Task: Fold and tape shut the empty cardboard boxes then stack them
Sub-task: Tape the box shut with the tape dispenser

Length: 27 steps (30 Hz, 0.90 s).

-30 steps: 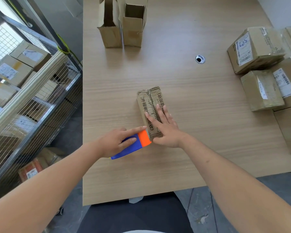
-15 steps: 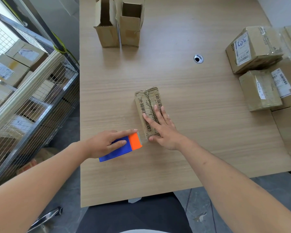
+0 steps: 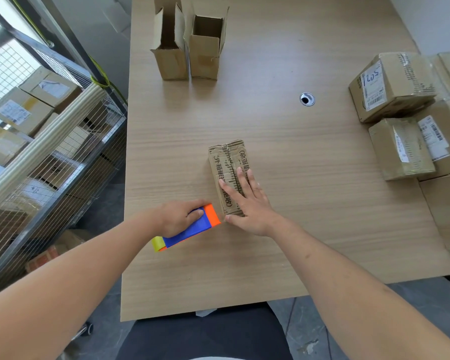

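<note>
My right hand (image 3: pixel 247 201) lies flat on the near end of the box (image 3: pixel 229 175). Its fingers are straight and spread a little, pressing down on the top. My right arm reaches in from the lower right.

My left hand (image 3: pixel 178 216) is curled around the tape tool (image 3: pixel 192 226), with my fingers over its blue top. The tool lies on the bench (image 3: pixel 283 242), and its orange end is just beside the near end of the box. A yellow bit sticks out at the other end. My left arm comes in from the lower left.

The box is long, brown and shut. It lies in the middle of the bench, pointing away from me. It has black writing on top and a wrinkly strip down the middle.

Two open boxes (image 3: pixel 190 48) stand at the far edge. Taped boxes (image 3: pixel 400 113) sit together on the right.
</note>
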Tool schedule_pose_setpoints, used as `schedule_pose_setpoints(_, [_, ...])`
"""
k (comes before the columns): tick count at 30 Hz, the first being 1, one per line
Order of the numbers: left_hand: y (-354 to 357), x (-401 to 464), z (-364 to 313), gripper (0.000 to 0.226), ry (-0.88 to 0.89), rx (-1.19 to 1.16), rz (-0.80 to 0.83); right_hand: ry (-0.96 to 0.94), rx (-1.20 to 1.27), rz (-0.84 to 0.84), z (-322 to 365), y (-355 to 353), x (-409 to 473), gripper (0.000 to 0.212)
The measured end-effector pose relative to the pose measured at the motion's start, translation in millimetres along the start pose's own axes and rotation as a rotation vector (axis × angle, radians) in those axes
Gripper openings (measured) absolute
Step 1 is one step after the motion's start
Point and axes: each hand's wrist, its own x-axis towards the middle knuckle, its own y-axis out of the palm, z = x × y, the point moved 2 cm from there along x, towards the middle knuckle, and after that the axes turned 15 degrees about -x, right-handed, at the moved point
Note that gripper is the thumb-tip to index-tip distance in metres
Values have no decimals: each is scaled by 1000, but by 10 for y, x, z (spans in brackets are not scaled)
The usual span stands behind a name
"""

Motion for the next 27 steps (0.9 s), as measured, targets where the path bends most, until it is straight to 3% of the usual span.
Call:
schedule_pose_setpoints(5, [-133, -90, 181, 46, -29, -63, -86, 66, -40, -120, 51, 17, -36, 91])
schedule_pose_setpoints(17, [-229, -283, 53, 50, 36, -180, -265, 106, -406, -386, 96, 237, -3, 98])
schedule_pose_setpoints(27, [-235, -378, -72, 54, 166, -226, -378, 118, -310, -179, 172, -52, -38, 93])
